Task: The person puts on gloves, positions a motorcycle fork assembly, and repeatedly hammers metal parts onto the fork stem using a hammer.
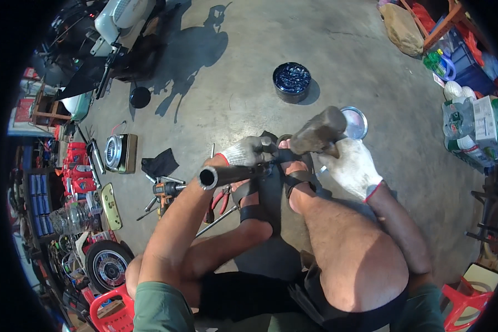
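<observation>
My left hand [244, 151], in a white work glove, grips a dark metal tube [227, 175] whose open end points toward me. The tube's far end rests down by my sandalled feet [299, 180]. My right hand [353, 167], also gloved, holds a hammer with a heavy grey head [318, 130] raised just above the tube's far end. I sit low with both knees bent on either side of the work. What the tube's far end sits against is hidden by the hands.
An open tin of dark blue grease [292, 81] and its round lid [354, 122] lie on the concrete ahead. Red-handled pliers [221, 200], a power tool [166, 191] and a black rag [160, 164] lie left. A wheel [109, 266], red stools and shelves crowd the sides.
</observation>
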Motion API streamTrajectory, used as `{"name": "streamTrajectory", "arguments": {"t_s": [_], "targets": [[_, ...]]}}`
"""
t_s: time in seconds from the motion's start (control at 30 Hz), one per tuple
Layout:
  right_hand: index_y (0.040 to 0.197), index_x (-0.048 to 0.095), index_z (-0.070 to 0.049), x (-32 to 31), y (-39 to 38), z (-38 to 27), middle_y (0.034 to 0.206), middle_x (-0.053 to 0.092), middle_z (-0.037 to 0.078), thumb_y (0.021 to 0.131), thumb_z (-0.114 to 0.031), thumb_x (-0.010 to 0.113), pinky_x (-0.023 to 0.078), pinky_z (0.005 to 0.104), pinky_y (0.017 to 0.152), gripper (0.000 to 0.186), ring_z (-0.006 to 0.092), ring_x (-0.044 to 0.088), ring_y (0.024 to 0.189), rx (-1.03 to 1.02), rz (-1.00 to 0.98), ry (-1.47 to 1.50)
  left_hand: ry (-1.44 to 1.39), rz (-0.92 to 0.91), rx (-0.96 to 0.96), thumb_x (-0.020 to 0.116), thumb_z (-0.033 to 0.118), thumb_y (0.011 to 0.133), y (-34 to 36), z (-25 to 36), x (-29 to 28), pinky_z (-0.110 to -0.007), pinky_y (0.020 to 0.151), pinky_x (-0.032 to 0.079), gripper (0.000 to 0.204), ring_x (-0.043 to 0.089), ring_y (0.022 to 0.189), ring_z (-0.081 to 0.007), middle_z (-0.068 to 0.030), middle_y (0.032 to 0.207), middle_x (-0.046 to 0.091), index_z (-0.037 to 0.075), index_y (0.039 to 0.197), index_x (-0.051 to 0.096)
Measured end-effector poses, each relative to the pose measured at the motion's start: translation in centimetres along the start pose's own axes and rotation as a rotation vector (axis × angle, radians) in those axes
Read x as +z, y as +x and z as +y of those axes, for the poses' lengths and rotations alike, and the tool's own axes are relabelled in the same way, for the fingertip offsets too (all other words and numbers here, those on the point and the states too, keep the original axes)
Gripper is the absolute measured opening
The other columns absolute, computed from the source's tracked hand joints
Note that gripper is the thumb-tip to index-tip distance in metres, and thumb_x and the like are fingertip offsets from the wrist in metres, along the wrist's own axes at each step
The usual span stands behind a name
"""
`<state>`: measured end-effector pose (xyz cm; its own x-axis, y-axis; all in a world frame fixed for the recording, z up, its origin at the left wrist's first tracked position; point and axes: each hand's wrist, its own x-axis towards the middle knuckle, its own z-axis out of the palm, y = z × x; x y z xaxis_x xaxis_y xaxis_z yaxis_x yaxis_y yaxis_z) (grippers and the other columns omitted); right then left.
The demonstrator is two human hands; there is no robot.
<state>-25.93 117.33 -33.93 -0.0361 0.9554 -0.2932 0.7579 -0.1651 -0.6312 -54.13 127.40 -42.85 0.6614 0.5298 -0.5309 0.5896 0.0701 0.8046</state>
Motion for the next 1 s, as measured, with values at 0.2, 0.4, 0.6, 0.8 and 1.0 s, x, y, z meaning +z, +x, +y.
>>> {"name": "streamTrajectory", "arguments": {"t_s": [0.2,0.4,0.6,0.8,1.0], "targets": [[0.086,0.066,0.009,0.9,-1.5,3.4,0.079,0.068,0.024,0.081,-0.020,0.074,0.052,0.0421,0.068,0.030,0.0330,0.070,0.075,0.002,0.142,0.132,0.409,0.351,0.064,0.070,0.020,0.086,-2.9,-1.7,1.3,-0.039,0.079,0.051,0.025,0.060,0.085,-0.0196,-0.0100,0.093,0.068,0.004,0.106,0.068],[0.092,0.069,0.001,-4.9,-3.4,-0.1,0.083,0.068,0.026,0.079,-0.022,0.071,0.053,0.0469,0.073,0.027,0.0437,0.068,0.085,-0.147,0.115,-0.079,-0.199,0.902,-0.031,0.061,0.005,0.090,-6.2,-4.2,7.4,-0.037,0.090,0.053,0.025,0.070,0.100,-0.0307,-0.0199,0.109,0.071,0.002,0.114,0.065],[0.108,0.066,0.002,-12.6,-6.3,-7.1,0.087,0.073,0.012,0.076,-0.001,0.076,0.054,0.0353,0.075,0.034,0.0235,0.070,0.078,-0.459,0.253,-0.113,-0.184,1.093,0.181,0.066,0.001,0.085,-7.2,-4.8,10.1,-0.040,0.084,0.054,0.015,0.070,0.093,-0.0320,-0.0155,0.093,0.071,0.005,0.100,0.068],[0.118,0.061,0.004,-11.9,-13.2,-15.4,0.098,0.066,0.007,0.085,-0.007,0.072,0.053,0.0282,0.071,0.036,0.0126,0.063,0.082,-0.298,0.120,0.396,-0.037,1.212,0.171,0.063,-0.005,0.086,-8.8,-6.6,11.1,-0.037,0.084,0.054,0.019,0.069,0.092,-0.0294,-0.0155,0.098,0.071,0.002,0.103,0.066],[0.085,0.067,0.003,-3.3,-16.8,-13.9,0.068,0.064,0.007,0.087,-0.022,0.074,0.048,0.0272,0.055,0.026,0.0140,0.059,0.057,-0.008,-0.225,0.765,-0.100,1.229,0.223,0.062,-0.009,0.081,-8.1,-6.2,11.7,-0.039,0.083,0.055,0.027,0.071,0.093,-0.0310,-0.0155,0.098,0.073,0.004,0.104,0.069]]}}
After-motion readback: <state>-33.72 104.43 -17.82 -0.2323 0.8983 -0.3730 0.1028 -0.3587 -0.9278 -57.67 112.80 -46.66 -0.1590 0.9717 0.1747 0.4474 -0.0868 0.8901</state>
